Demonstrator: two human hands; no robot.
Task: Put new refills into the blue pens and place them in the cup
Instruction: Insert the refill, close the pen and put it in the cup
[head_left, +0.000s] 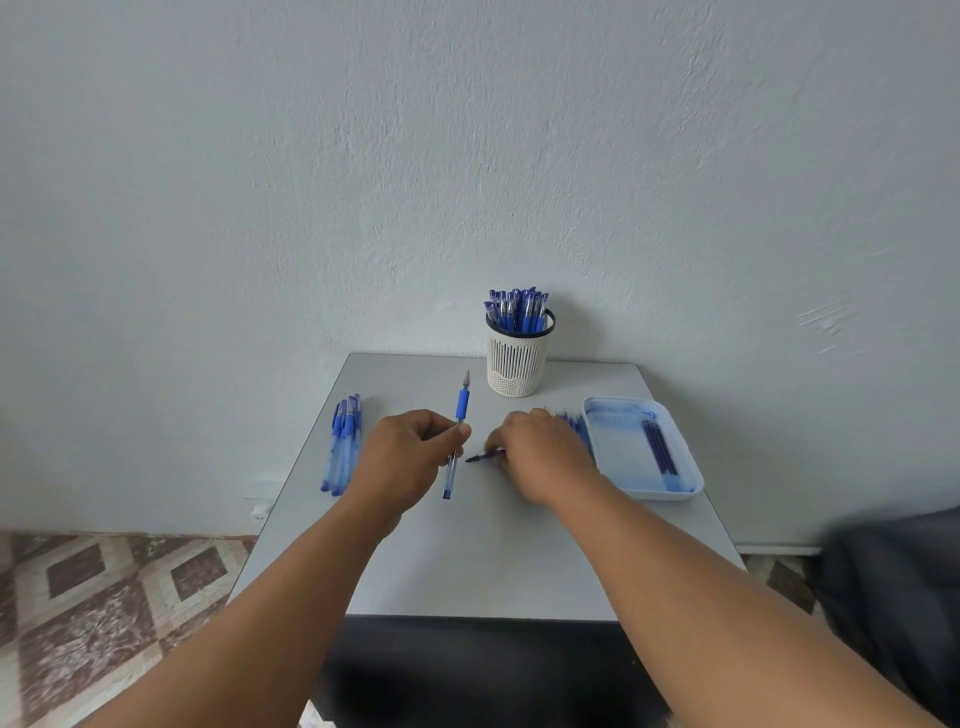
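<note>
My left hand (410, 457) pinches an uncapped blue pen (457, 431) by its clear barrel, tip pointing away from me toward the wall. My right hand (540, 452) holds a dark blue refill or cap (483, 457) low over the table, its end pointing left. Behind my right hand lies a row of loose refills (574, 423), partly hidden. The white slotted cup (517, 364) stands at the back of the table with several capped blue pens (517, 309) in it.
Several capped blue pens (343, 444) lie in a bunch at the table's left edge. A white ink-stained tray (623, 457) at the right holds a few dark refills (660, 452). The small grey table (467, 561) stands against a wall, with patterned floor at the left.
</note>
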